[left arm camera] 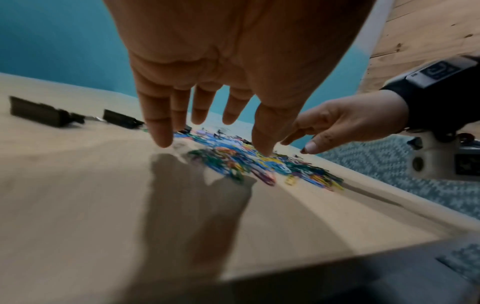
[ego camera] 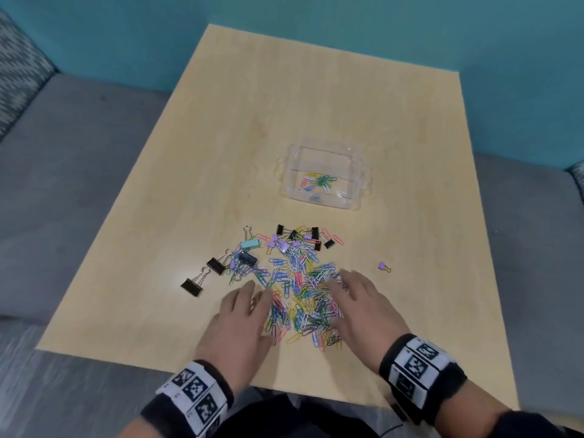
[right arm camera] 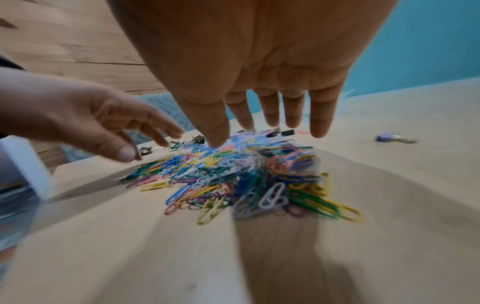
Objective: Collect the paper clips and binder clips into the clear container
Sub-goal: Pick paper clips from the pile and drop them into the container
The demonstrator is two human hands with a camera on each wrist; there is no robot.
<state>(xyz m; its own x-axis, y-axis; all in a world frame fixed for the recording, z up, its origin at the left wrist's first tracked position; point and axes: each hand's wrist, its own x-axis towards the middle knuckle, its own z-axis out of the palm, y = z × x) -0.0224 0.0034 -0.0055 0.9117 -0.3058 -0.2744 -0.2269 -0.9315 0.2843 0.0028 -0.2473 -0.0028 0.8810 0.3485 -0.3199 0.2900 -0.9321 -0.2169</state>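
No readable brand or text anywhere; wrist bands (ego camera: pixel 196 395) carried only black-and-white square marker patterns. Left to right: grey sofa seat (ego camera: pixel 79 172) ran along the table's (ego camera: pixel 316 90) left edge. Three black binder clips (ego camera: pixel 192 286) lay apart at the pile's left, a light-blue one (ego camera: pixel 251 245) just behind them. Left hand (ego camera: pixel 241 322) sat at the left flank of the paper clip pile (ego camera: pixel 300 295), grip spread, fingers straight and pointing down, holding nothing. More black and purple binder clips lined the pile's far edge. Right hand (ego camera: pixel 363 308) was at the right flank, grip likewise spread and holding nothing. Clear container (ego camera: pixel 357 172) stood behind the pile, apart from it, with a few paper clips inside. One purple binder clip (ego camera: pixel 384 266) lay alone right of the pile. Bare tabletop on the far half and at right. Pile was near the table's front edge.
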